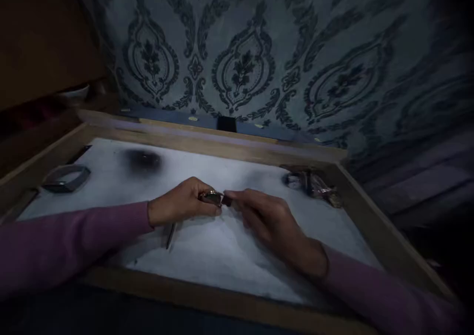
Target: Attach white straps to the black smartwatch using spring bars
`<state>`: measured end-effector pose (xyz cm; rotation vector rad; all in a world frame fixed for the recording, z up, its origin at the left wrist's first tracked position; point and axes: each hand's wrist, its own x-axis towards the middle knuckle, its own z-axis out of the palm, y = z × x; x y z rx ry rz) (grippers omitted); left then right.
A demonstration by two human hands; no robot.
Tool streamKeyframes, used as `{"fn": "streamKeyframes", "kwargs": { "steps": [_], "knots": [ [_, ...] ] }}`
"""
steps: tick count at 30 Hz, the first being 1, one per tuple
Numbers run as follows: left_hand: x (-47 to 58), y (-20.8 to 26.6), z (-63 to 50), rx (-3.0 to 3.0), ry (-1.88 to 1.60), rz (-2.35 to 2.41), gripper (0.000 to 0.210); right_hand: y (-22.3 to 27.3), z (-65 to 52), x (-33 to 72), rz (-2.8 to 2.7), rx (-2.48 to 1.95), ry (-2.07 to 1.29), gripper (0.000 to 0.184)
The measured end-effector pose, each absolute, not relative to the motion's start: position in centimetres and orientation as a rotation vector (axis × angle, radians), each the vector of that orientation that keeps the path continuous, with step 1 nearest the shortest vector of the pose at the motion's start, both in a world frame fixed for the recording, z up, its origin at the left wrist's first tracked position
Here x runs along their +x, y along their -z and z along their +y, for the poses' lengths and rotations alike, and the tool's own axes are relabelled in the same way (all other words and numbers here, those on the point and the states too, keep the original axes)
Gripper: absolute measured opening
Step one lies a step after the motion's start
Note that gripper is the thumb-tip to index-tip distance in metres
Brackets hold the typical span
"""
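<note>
Over the middle of the white board, my left hand (185, 201) is closed around a gold-rimmed watch (211, 197) with a dark face. My right hand (268, 221) pinches a small dark reddish-brown piece (227, 200) at the watch's right edge; it looks like a strap end, but the dim light hides whether the two are joined. Below my left wrist a thin dark strip (171, 236) slants down; I cannot tell whether it belongs to the watch.
A raised wooden rim (207, 145) surrounds the white surface (222, 266). Several watches (314, 184) lie bunched at the right. A grey band-like loop (67, 178) stands at the left, near a dark round blur (143, 162). Patterned wallpaper (240, 63) rises behind.
</note>
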<state>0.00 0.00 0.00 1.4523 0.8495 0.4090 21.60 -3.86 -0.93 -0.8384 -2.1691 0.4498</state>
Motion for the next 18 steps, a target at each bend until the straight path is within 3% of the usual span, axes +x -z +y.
{"fn": "streamKeyframes", "kwargs": {
  "steps": [18],
  "knots": [
    [0.0, -0.39, 0.0, 1.441, -0.416, 0.831, 0.018, 0.91, -3.76, 21.44, -2.161, -0.83, -0.461, 0.04]
  ]
}}
